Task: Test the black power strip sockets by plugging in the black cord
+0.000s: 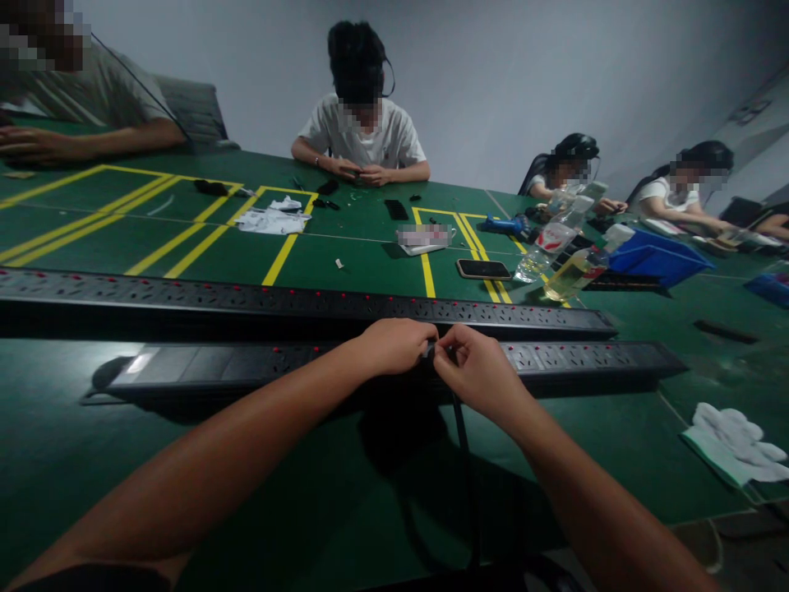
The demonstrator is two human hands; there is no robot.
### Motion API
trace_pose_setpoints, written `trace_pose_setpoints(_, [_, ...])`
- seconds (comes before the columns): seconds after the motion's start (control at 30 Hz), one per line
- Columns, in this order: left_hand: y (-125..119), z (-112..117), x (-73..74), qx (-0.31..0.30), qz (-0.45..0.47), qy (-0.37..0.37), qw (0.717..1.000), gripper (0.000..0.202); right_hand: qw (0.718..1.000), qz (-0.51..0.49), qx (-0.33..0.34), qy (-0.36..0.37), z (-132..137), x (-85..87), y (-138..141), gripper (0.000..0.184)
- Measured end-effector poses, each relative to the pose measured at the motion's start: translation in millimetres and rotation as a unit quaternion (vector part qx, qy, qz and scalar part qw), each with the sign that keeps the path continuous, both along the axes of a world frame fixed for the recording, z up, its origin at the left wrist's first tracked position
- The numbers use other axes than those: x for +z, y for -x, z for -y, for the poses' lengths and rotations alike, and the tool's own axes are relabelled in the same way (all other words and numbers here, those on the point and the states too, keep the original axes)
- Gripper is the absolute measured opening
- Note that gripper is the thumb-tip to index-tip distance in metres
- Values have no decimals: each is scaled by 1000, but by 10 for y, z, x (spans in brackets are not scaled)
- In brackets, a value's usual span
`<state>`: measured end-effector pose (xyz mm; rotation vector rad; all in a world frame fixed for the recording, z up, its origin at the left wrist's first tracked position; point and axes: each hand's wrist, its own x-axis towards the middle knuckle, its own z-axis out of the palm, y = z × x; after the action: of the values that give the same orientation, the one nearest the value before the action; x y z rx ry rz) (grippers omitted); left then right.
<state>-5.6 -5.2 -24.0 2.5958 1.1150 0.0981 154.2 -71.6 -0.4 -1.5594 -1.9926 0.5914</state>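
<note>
Both my hands meet over the near black power strip (pixel 570 357), a long bar with a row of sockets and small red parts. My left hand (pixel 398 341) is closed, with thumb and fingertips pinched at a small dark piece too hidden to name. Fingertips almost touching it, my right hand (pixel 477 370) is curled in a pinch on a black cable (pixel 463 444). That cable drops from under the right hand toward the table's near edge. Just behind lies a second, longer power strip (pixel 271 298), parallel to the first.
White gloves (pixel 733 444) lie at the right on the green table (pixel 277 493). Beyond the strips are a phone (pixel 484 270), two bottles (pixel 573 275), a blue bin (pixel 659 255) and crumpled white paper or cloth (pixel 274 218). Several people sit around the table.
</note>
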Motion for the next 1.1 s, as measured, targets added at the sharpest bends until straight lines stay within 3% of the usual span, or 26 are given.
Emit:
trace_pose_setpoints(0.37, [3, 8, 7, -1, 10, 8, 1000, 19, 1000, -9, 19, -7, -75, -28, 40, 7])
trace_pose_setpoints(0.63, [17, -1, -33, -18, 21, -1, 1000, 23, 999, 22, 23, -23, -87, 50, 104, 7])
trace_pose_setpoints(0.87, [3, -8, -40, 3, 18, 8, 1000, 29, 998, -40, 36, 45, -191, 34, -1, 8])
trace_pose_setpoints(1.1, [-1, -7, -16, -1, 11, 12, 1000, 29, 997, -45, 26, 65, -247, 28, 2, 7])
